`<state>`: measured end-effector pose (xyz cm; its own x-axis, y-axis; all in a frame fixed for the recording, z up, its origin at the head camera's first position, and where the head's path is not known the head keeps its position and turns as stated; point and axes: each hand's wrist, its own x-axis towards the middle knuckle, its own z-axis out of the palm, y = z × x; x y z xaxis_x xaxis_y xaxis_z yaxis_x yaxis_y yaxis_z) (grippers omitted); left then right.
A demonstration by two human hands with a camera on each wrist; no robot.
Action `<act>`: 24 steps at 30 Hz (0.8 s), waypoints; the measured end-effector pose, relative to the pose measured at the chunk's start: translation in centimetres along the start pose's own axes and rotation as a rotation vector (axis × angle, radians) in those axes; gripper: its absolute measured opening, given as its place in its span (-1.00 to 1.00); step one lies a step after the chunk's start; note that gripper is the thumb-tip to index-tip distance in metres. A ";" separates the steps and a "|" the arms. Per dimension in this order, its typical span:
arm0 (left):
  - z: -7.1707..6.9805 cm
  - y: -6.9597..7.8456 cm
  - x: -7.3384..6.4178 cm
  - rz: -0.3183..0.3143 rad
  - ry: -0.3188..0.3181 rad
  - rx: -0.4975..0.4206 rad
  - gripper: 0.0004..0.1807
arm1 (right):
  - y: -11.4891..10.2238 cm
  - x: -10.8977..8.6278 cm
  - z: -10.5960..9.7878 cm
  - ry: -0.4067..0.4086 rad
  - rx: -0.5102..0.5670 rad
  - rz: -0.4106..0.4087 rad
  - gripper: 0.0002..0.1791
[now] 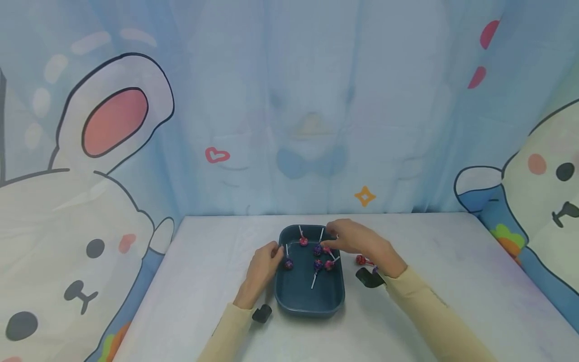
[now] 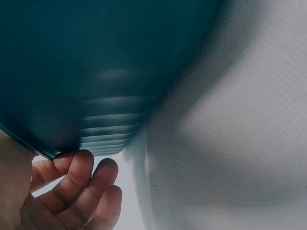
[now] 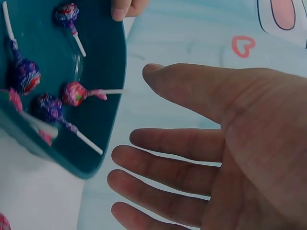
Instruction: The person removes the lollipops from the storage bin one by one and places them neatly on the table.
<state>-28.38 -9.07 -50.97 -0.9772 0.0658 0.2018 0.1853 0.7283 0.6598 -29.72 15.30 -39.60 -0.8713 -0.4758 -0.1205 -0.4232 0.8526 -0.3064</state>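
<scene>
A dark teal plastic bin stands on the table with several wrapped lollipops in it, among them a pink one near the far wall and a purple one by the left wall. My left hand pinches the bin's left rim, thumb over the edge and fingertips against the outer wall, as the left wrist view shows. Over the far right corner of the bin is my right hand. In the right wrist view its fingers are spread and nearly straight, with nothing between them.
To the right of the bin, a red lollipop and at least one more lie on the white tabletop, partly hidden by the right wrist. A printed cloth backdrop hangs behind the table.
</scene>
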 end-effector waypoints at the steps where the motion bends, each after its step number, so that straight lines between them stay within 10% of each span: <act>1: 0.0 0.0 0.0 -0.002 -0.001 -0.001 -0.73 | -0.2 0.2 0.1 -0.003 -0.002 -0.011 -0.62; 24: -0.1 -0.2 0.1 -0.021 -0.019 -0.020 -0.73 | -4.2 4.7 4.6 -0.081 -0.042 -0.053 -0.62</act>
<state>-28.52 -9.28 -51.00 -0.9826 0.0640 0.1743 0.1669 0.7159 0.6779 -30.94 8.48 -43.26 -0.8251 -0.5349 -0.1821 -0.4795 0.8333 -0.2752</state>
